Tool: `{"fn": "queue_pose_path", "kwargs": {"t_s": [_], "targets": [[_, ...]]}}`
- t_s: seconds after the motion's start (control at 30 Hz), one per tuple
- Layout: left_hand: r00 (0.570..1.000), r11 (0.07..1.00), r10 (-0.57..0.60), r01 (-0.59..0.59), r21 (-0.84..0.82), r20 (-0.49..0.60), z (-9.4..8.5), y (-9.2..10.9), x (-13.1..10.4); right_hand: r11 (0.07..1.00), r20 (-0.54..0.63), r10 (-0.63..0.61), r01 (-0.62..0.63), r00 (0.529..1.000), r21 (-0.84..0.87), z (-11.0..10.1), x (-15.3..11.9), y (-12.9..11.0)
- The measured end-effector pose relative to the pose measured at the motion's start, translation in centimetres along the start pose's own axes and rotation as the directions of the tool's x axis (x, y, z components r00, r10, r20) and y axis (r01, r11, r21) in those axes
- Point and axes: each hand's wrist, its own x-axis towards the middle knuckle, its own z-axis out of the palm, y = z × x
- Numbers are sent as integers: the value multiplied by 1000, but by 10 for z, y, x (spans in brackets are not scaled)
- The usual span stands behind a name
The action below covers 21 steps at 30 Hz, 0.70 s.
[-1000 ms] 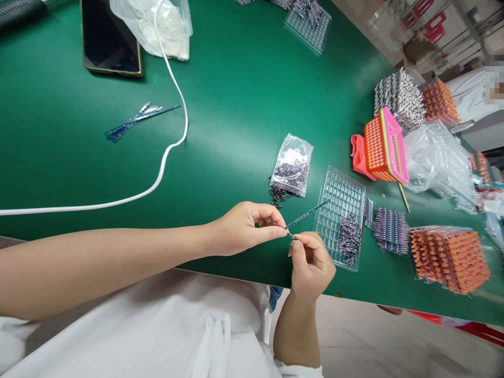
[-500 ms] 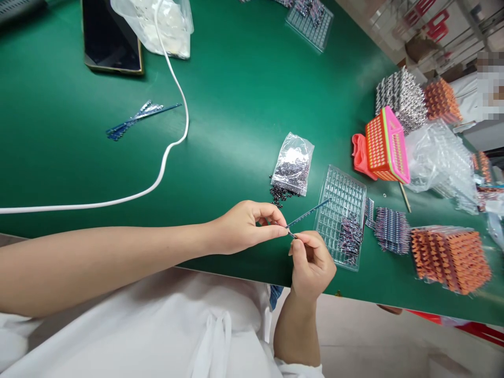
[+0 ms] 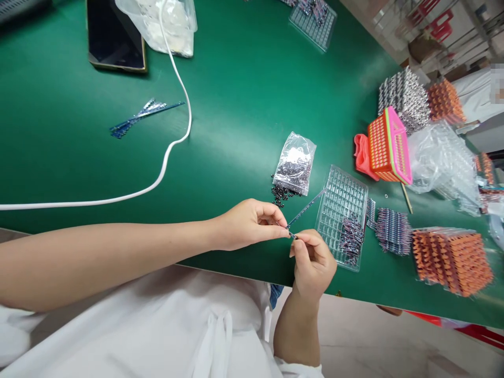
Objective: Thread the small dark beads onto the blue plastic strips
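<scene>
My left hand (image 3: 252,226) pinches a thin blue strip (image 3: 309,206), which looks like a narrow circuit board, between thumb and fingertips. The strip's free end slants up and right toward a clear plastic tray (image 3: 342,191). Right beside it, my right hand (image 3: 314,264) is closed in a pinch at the strip's near end, on a small dark part (image 3: 295,237) too tiny to name. Small black pieces (image 3: 280,195) spill on the table below a clear bag (image 3: 296,163) of similar pieces. Thin parts with wire-like ends (image 3: 352,239) lie heaped in the tray's lower right.
More blue strips (image 3: 137,118) lie to the left, near a white cable (image 3: 167,152) and a phone (image 3: 116,39). On the right stand an orange-pink basket (image 3: 381,147), stacked purple-grey parts (image 3: 392,231) and stacked orange parts (image 3: 452,260). The green table's (image 3: 236,105) front edge runs beneath my forearms.
The view has shifted slightly, so things on the table sit a little farther right. The strip's free end has tilted up a little; both hands keep their pinch close together.
</scene>
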Motion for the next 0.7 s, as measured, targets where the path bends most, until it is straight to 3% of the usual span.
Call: {"fn": "queue_pose_path", "kwargs": {"t_s": [0.23, 0.7], "targets": [[1000, 995, 30, -30, 100, -3, -1, 1, -2, 1000, 18, -22, 22, 1000, -3, -2, 0, 1], [999, 998, 5, -8, -61, -50, 0, -2, 2, 999, 34, -40, 41, 999, -21, -2, 0, 0]]}}
